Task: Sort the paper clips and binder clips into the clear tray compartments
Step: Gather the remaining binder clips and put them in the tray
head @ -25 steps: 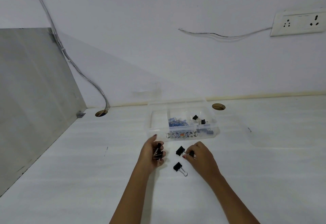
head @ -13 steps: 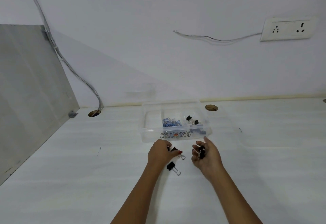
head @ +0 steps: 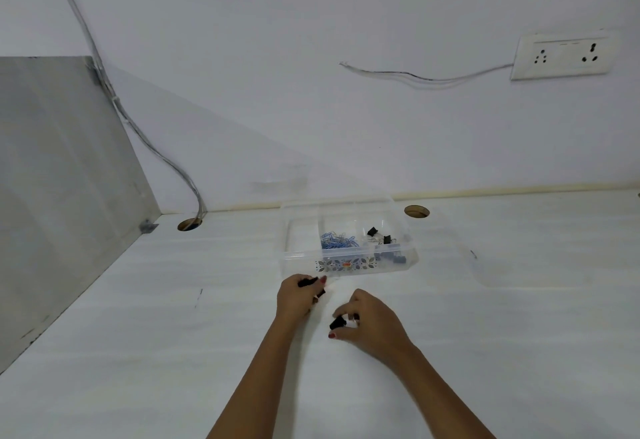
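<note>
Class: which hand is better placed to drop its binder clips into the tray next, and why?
Probably the left. The left hand grips binder clips just in front of the tray; the right hand pinches its clip farther back, nearer the person.

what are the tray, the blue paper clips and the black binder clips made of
Tray: clear plastic, likely glossy; the desk shows through its walls. Blue paper clips: thin bent wire, probably coated in blue; too small to confirm. Binder clips: black bodies, likely painted metal, with pale wire handles that look like bare steel.
</note>
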### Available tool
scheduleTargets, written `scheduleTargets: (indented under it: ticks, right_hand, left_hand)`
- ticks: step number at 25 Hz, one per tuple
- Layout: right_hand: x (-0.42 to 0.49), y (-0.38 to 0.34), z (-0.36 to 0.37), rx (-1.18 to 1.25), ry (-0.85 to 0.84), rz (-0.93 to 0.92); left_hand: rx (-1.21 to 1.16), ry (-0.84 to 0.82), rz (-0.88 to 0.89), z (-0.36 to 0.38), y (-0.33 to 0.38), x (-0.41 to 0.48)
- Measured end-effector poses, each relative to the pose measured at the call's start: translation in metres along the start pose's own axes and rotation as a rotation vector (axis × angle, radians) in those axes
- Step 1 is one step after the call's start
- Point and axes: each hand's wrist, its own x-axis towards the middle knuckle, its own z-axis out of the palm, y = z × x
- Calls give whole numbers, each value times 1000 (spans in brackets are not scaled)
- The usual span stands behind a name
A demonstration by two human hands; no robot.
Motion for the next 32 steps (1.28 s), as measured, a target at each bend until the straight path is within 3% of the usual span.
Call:
scheduleTargets:
  ticks: [2,4,6,8,11,18,22,25,27,28,30,32]
  right_hand:
    - [-1,7,3,64,75,-23]
    - [-3,10,0,328,250,93]
    - [4,12,-16,906,437,377]
    - [15,15,-47,1476,459,544]
    - [34,15,-102,1788,403,549]
    - [98,1,-144,1481,348,632]
    - [118,5,-139,1301,247,653]
    - [117,12,-133,1178,301,528]
    - [103,25,-127,991,443,374]
    - [91,34,-123,830,551,313]
    - [65,67,-108,392,686,305]
    - [40,107,-90,-101,605,457]
  left_hand:
    - [-477,-41,-299,-6,8,-3]
    - [-850,-128,-506,-8,15,-7]
    - [-978,-194,-559,-1,25,-7]
    - [-983,-275,-540,11,41,-7]
    - [-958,-374,-516,37,74,0]
    - [-1015,-368,-511,83,137,26]
    - [-877,-312,-464,91,149,36]
    - [-855,-348,-407,85,143,42]
    - [-763,-278,-262,81,132,42]
    - [-597,-186,-124,79,124,41]
    - [-32,-8,222,78,98,40]
    - [507,35,422,83,70,38]
